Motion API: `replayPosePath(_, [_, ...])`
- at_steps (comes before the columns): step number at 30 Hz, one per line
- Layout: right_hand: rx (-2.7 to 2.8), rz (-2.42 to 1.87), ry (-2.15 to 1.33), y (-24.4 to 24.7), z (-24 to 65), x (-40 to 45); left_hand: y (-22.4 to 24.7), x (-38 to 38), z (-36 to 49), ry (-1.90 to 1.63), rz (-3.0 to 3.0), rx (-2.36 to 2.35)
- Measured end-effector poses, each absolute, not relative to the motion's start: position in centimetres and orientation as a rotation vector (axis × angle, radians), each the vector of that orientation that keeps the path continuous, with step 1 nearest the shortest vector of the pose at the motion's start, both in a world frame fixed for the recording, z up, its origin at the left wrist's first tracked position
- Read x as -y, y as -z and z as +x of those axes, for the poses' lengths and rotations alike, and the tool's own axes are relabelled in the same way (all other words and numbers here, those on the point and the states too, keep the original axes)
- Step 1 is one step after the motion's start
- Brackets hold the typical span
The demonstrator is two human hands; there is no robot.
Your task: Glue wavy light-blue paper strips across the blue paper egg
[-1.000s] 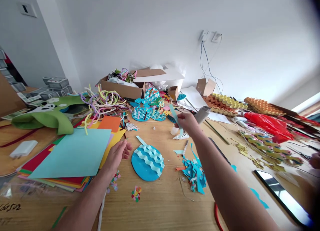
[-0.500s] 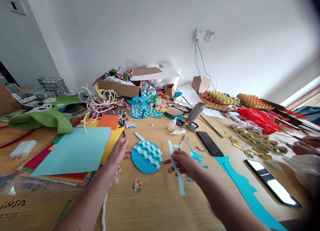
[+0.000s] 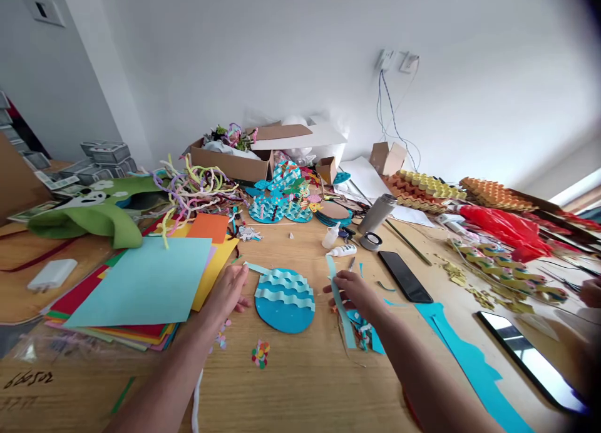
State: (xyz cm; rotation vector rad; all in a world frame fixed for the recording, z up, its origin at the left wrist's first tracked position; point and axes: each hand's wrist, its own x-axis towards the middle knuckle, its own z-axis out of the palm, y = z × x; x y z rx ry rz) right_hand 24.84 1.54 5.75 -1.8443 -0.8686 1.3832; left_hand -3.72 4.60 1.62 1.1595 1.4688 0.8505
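A blue paper disc [image 3: 284, 319] lies on the table between my hands, with wavy pale-blue strips [image 3: 286, 290] across its upper part. One pale strip end [image 3: 256, 268] sticks out past the disc's upper left edge. My left hand [image 3: 230, 290] has thumb and forefinger closed on that end. My right hand [image 3: 353, 290], right of the disc, holds a loose pale-blue paper strip [image 3: 348, 333] that hangs toward me. Blue paper scraps [image 3: 365, 334] lie beneath my right wrist.
Coloured paper sheets [image 3: 145, 283] are stacked at left, confetti dots [image 3: 260, 354] in front. Glue bottles [image 3: 331, 234], a grey flask [image 3: 377, 214] and a black phone [image 3: 404, 275] stand or lie beyond my right hand. A co-worker's hand [image 3: 590, 292] shows at far right.
The disc has turned, so its wavy strips run more level. My left hand has closed on the protruding strip end. The blue scraps are now bunched under my right hand.
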Motion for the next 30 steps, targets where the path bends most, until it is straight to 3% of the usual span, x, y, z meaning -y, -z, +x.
replayPosePath(5, [1.304, -1.769, -1.392, -7.9, 24.4, -0.2, -2.7, -4.2, -3.3, -0.93, 1.312, -1.332])
replayPosePath(10, [1.829, -1.716, -1.305, -8.2, 21.6, 1.2, -3.5, -3.5, -2.9, -0.79, 1.265, -1.002])
replayPosePath(17, [2.111, -1.703, -1.209, -8.1, 19.0, 1.2, -3.3, -3.3, -2.8, -0.76, 1.21, -0.947])
replayPosePath(30, [1.704, -1.625, -1.408, -5.2, 18.8, 1.0, -3.4, -3.6, -3.5, -0.55, 1.301, -1.159])
